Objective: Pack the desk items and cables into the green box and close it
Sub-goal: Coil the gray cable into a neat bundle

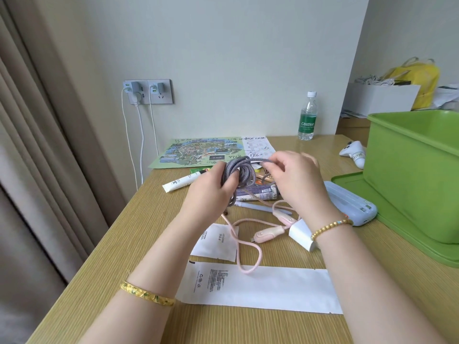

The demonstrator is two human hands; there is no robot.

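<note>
Filling most of the view is the wooden table (139, 239), with the big green box (412, 175) at about 3 o'clock. The box is open on top and sits on its flat green lid (372, 207). A long white paper sleeve (260, 286) lies at 6 o'clock, and a smaller white packet (214, 240) sits just above it. At 12 o'clock there is a green map (198, 152) and, farther back, a water bottle (307, 117). A pale blue case (347, 202) rests partly on the lid. A white game controller (354, 152) peeks out just left of the box.

Near the middle, both hands are held up over the table. The left hand (208, 194) is closed around a coiled grey cable (238, 172), fingers curled through the loops. The right hand (295, 177) pinches a loose strand of the same grey cable at the top (its other fingers are bent in). So the grey cable is in the air, well apart from the box.

Under the hands lies a pink cable (246, 244) in loose curls, with a white charger block (301, 234) just beside it at 4 o'clock. A white tube (181, 182) lies at 10 o'clock. A pale blue pen (260, 208) lies flat beneath the hands.
</note>
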